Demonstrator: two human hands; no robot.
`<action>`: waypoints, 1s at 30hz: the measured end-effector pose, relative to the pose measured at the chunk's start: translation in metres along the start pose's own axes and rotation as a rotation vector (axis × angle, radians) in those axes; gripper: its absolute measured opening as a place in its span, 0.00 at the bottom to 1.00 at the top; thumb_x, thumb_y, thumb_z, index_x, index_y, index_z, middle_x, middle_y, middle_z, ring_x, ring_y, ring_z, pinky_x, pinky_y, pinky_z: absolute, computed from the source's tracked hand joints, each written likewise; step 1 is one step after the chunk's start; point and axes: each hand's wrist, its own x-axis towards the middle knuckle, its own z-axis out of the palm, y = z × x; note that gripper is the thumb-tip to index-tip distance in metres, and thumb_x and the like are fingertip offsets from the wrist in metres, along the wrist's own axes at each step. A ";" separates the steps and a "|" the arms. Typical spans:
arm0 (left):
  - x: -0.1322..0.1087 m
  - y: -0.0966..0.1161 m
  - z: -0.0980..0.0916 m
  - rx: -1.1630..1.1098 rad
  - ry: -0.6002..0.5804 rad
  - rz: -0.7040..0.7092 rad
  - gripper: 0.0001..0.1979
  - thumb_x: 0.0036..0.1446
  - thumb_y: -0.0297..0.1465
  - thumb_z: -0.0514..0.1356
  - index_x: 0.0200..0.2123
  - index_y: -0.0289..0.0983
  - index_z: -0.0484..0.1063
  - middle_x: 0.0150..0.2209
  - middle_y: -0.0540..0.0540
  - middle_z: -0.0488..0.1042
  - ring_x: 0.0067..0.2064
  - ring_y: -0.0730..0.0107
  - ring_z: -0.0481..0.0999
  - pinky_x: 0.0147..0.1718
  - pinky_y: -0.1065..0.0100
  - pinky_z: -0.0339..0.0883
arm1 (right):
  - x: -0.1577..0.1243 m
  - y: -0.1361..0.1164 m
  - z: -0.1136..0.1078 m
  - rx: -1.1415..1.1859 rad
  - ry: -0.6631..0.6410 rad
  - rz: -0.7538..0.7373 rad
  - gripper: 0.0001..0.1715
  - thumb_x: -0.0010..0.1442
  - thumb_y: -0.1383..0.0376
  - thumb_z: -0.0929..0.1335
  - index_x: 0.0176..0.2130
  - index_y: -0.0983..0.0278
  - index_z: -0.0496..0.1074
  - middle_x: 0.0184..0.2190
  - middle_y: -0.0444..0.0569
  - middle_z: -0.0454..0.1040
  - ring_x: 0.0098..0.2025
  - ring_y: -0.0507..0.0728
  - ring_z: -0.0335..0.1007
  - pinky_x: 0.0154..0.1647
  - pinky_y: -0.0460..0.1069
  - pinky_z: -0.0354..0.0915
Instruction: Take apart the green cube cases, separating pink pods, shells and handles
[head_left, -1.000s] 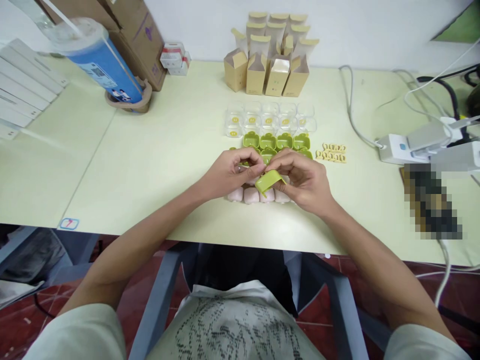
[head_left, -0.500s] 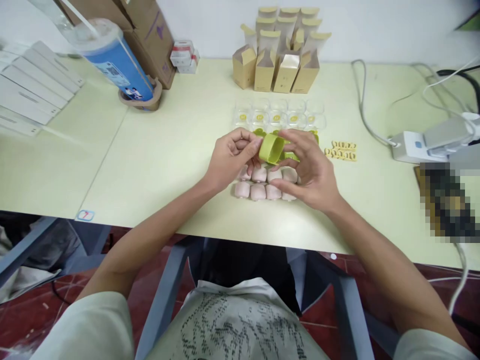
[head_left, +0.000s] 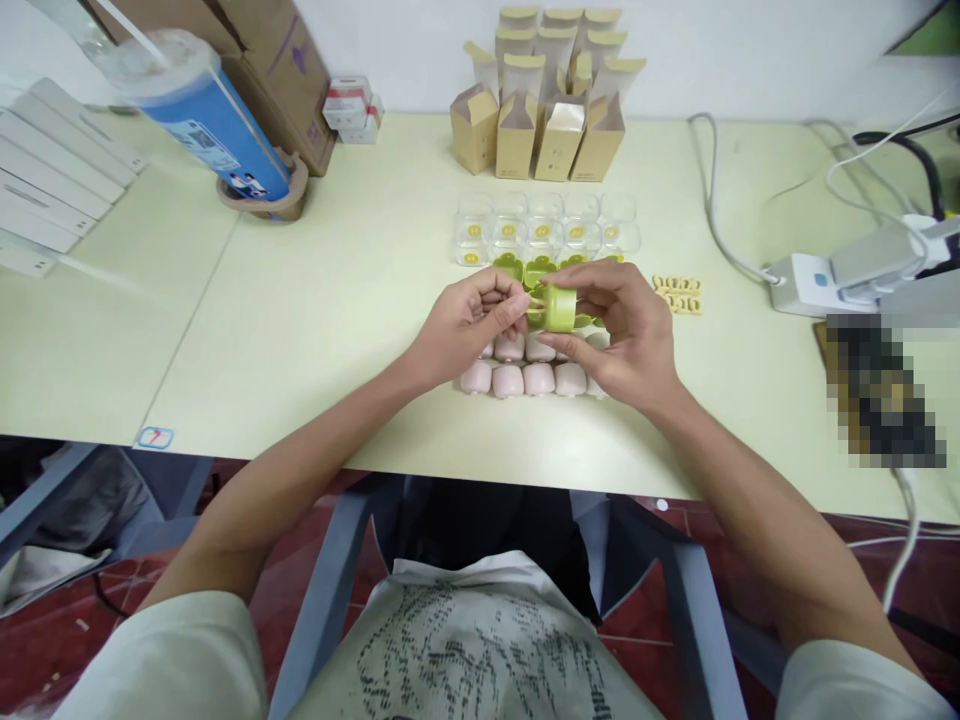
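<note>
A light-green cup-shaped plastic part is held on its side between the thumb and fingers of my right hand. My left hand is closed in a pinch at the part's left end, on a small yellow piece mostly hidden by the fingertips. Below both hands, pale pink rounded pieces lie in two rows. More green parts sit just behind the hands, partly covered by them. Farther back stand rows of clear plastic cups with yellow marks.
Several open cardboard boxes stand by the wall. Small yellow pieces lie to the right, near a white power strip with cables. A blue drink cup in a holder and white boxes occupy the left side.
The green part has turned, its opening no longer facing me, and has shifted slightly right. My right fingers have closed on it. The whole view has shifted a little.
</note>
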 end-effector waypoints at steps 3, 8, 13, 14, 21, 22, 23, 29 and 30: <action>0.001 0.000 -0.001 0.028 0.005 0.037 0.30 0.66 0.62 0.75 0.39 0.41 0.75 0.34 0.48 0.81 0.37 0.66 0.83 0.42 0.63 0.80 | 0.002 0.000 -0.003 -0.030 0.009 -0.038 0.30 0.66 0.55 0.86 0.63 0.48 0.82 0.59 0.51 0.86 0.63 0.70 0.86 0.55 0.66 0.88; 0.000 0.001 -0.001 0.033 0.005 0.062 0.29 0.68 0.62 0.74 0.39 0.41 0.76 0.34 0.49 0.80 0.37 0.66 0.82 0.41 0.63 0.79 | 0.003 -0.001 -0.004 -0.022 0.034 -0.108 0.30 0.65 0.57 0.87 0.63 0.47 0.84 0.58 0.50 0.88 0.61 0.70 0.87 0.49 0.65 0.89; -0.003 0.004 0.000 0.064 0.017 0.083 0.30 0.69 0.64 0.71 0.40 0.42 0.76 0.34 0.48 0.80 0.38 0.63 0.82 0.43 0.59 0.79 | 0.002 -0.003 -0.005 0.002 0.045 -0.131 0.34 0.63 0.56 0.88 0.64 0.44 0.83 0.58 0.50 0.88 0.62 0.71 0.86 0.51 0.68 0.89; -0.003 0.004 0.000 0.068 0.022 0.089 0.30 0.69 0.64 0.71 0.40 0.42 0.76 0.34 0.48 0.79 0.38 0.63 0.82 0.44 0.58 0.79 | 0.002 -0.004 -0.006 -0.004 0.040 -0.136 0.35 0.63 0.57 0.88 0.65 0.43 0.83 0.59 0.50 0.88 0.62 0.71 0.86 0.52 0.68 0.89; -0.005 0.004 0.004 0.054 0.027 0.077 0.30 0.68 0.64 0.72 0.41 0.43 0.75 0.34 0.48 0.78 0.38 0.63 0.82 0.43 0.58 0.79 | 0.002 0.000 -0.003 -0.061 0.056 -0.176 0.32 0.66 0.55 0.86 0.64 0.45 0.82 0.58 0.51 0.88 0.62 0.73 0.86 0.48 0.69 0.89; -0.006 0.004 0.004 0.054 0.029 0.083 0.30 0.68 0.64 0.72 0.41 0.43 0.75 0.34 0.48 0.78 0.39 0.63 0.82 0.44 0.58 0.79 | 0.001 0.000 -0.003 -0.065 0.056 -0.173 0.31 0.66 0.55 0.86 0.64 0.46 0.82 0.58 0.51 0.88 0.62 0.73 0.86 0.49 0.69 0.89; -0.006 0.003 0.004 0.051 0.030 0.092 0.30 0.69 0.64 0.72 0.41 0.43 0.75 0.34 0.48 0.78 0.39 0.63 0.82 0.45 0.58 0.79 | 0.001 0.000 -0.002 -0.064 0.056 -0.165 0.31 0.66 0.55 0.86 0.64 0.47 0.82 0.58 0.51 0.88 0.63 0.72 0.87 0.50 0.69 0.89; -0.005 -0.002 0.000 0.088 0.079 0.208 0.28 0.69 0.60 0.74 0.53 0.45 0.79 0.46 0.44 0.84 0.47 0.61 0.86 0.48 0.61 0.81 | -0.002 0.001 0.001 -0.014 0.106 -0.028 0.36 0.64 0.44 0.86 0.65 0.49 0.82 0.58 0.52 0.84 0.57 0.67 0.86 0.50 0.62 0.88; -0.005 -0.003 -0.001 0.144 0.081 0.253 0.27 0.68 0.60 0.75 0.54 0.45 0.81 0.48 0.43 0.85 0.49 0.60 0.86 0.48 0.60 0.81 | -0.002 0.001 0.001 -0.012 0.114 -0.020 0.37 0.63 0.43 0.86 0.64 0.49 0.82 0.56 0.52 0.84 0.53 0.65 0.85 0.46 0.60 0.87</action>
